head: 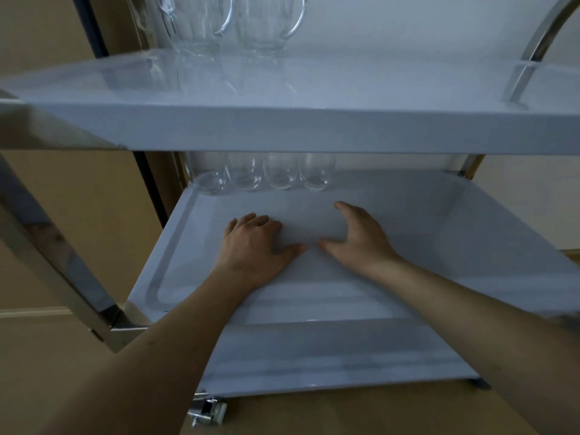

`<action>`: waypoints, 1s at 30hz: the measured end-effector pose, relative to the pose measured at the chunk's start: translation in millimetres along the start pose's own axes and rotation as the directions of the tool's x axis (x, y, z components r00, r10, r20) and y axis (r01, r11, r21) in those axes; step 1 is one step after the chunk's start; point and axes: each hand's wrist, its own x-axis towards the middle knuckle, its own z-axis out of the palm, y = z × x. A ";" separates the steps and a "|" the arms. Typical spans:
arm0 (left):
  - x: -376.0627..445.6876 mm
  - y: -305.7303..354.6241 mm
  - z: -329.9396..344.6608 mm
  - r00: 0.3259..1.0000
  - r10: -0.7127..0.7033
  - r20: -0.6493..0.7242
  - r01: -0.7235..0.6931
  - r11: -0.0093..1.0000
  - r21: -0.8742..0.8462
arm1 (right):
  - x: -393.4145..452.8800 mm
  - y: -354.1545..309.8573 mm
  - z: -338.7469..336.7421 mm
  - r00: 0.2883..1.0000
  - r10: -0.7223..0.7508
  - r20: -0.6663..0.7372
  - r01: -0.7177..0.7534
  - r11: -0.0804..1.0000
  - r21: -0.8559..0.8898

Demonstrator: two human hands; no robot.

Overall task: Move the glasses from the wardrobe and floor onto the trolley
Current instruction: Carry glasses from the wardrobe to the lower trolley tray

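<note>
A white two-shelf trolley fills the view, with a lower shelf [470, 246] and an upper shelf [314, 127]. Several clear glasses [279, 172] stand in a row at the back of the lower shelf, their tops hidden by the upper shelf. Two handled glass mugs [201, 23] stand on the upper shelf at the back left. My left hand [254, 246] and my right hand [357, 237] hover low over the lower shelf side by side, fingers apart, holding nothing. Both hands are a short way in front of the glasses row.
The trolley has chrome frame bars at the left [62, 262] and a curved chrome handle at the upper right [539, 42]. A caster wheel [208, 411] shows under the front left corner. Beige floor surrounds the trolley.
</note>
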 end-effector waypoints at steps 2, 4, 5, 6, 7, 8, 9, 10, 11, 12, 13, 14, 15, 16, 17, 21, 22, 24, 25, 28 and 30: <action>-4.2 4.1 -3.4 1.000 0.013 0.023 -0.014 0.999 0.043 | -17.1 3.4 -3.1 0.998 -0.030 0.048 0.034 0.997 -0.074; -10.9 6.6 -4.3 0.999 -0.011 0.050 0.008 0.998 0.056 | -29.7 7.5 -4.6 0.994 -0.054 0.092 0.065 0.989 -0.129; -15.2 8.1 -5.0 0.998 -0.037 0.057 0.034 0.998 0.050 | -34.0 9.0 -5.3 0.993 -0.066 0.101 0.081 0.986 -0.148; -20.0 9.9 -5.4 0.997 -0.055 0.062 0.052 0.998 0.043 | -38.0 10.0 -5.7 0.991 -0.076 0.107 0.093 0.983 -0.160; -25.2 11.9 -5.8 0.996 -0.059 0.064 0.057 0.998 0.034 | -41.9 10.0 -5.9 0.990 -0.086 0.112 0.104 0.981 -0.166; -30.4 14.5 -6.2 0.996 -0.054 0.064 0.053 0.998 0.019 | -45.9 9.6 -6.1 0.988 -0.097 0.116 0.117 0.978 -0.171; -36.1 17.2 -7.4 0.997 -0.049 0.062 0.050 0.999 -0.005 | -50.4 8.7 -6.3 0.987 -0.110 0.113 0.129 0.976 -0.175; -41.7 20.8 -9.4 0.997 -0.053 0.061 0.056 0.998 -0.036 | -54.7 7.9 -6.8 0.987 -0.125 0.101 0.141 0.974 -0.175; -47.2 24.4 -12.5 0.997 -0.059 0.057 0.063 0.996 -0.069 | -58.9 6.9 -8.1 0.986 -0.140 0.089 0.153 0.973 -0.170; -53.3 28.2 -16.0 0.997 -0.061 0.043 0.066 0.993 -0.103 | -63.9 6.1 -10.0 0.985 -0.147 0.088 0.160 0.974 -0.161; -61.4 31.8 -19.4 0.997 -0.067 0.023 0.070 0.989 -0.130 | -69.9 4.7 -12.4 0.983 -0.149 0.103 0.164 0.974 -0.156; -70.8 35.6 -23.6 0.997 -0.080 0.013 0.081 0.986 -0.147 | -76.8 2.5 -15.0 0.981 -0.141 0.130 0.160 0.975 -0.155; -81.0 40.1 -29.1 0.995 -0.096 0.036 0.100 0.983 -0.153 | -84.8 -0.2 -18.5 0.979 -0.122 0.165 0.148 0.977 -0.153; -91.6 44.7 -35.9 0.990 -0.112 0.087 0.124 0.981 -0.146 | -93.8 -3.5 -22.2 0.975 -0.103 0.197 0.132 0.980 -0.145; -101.9 49.3 -43.4 0.981 -0.131 0.144 0.150 0.980 -0.132 | -103.2 -6.9 -26.9 0.971 -0.088 0.222 0.119 0.984 -0.130; -140.4 72.3 -87.1 0.937 -0.203 0.286 0.242 0.964 -0.108 | -143.3 -25.3 -59.2 0.923 -0.011 0.386 0.062 0.991 -0.120; -148.7 78.8 -102.7 0.927 -0.206 0.314 0.248 0.963 -0.102 | -153.1 -31.8 -71.1 0.906 0.010 0.422 0.045 0.992 -0.119; -162.9 91.2 -138.0 0.910 -0.203 0.362 0.250 0.965 -0.086 | -170.7 -49.2 -100.8 0.884 0.047 0.466 0.004 0.994 -0.108; -168.5 97.2 -157.9 0.902 -0.204 0.380 0.251 0.965 -0.079 | -178.0 -60.0 -118.2 0.875 0.059 0.481 -0.010 0.995 -0.102; -178.9 116.0 -226.1 0.890 -0.207 0.407 0.260 0.962 -0.079 | -196.1 -97.9 -177.3 0.865 0.088 0.494 -0.053 0.995 -0.084; -178.6 129.8 -276.4 0.896 -0.185 0.403 0.235 0.969 -0.078 | -203.4 -125.7 -222.6 0.874 0.103 0.476 -0.079 0.994 -0.070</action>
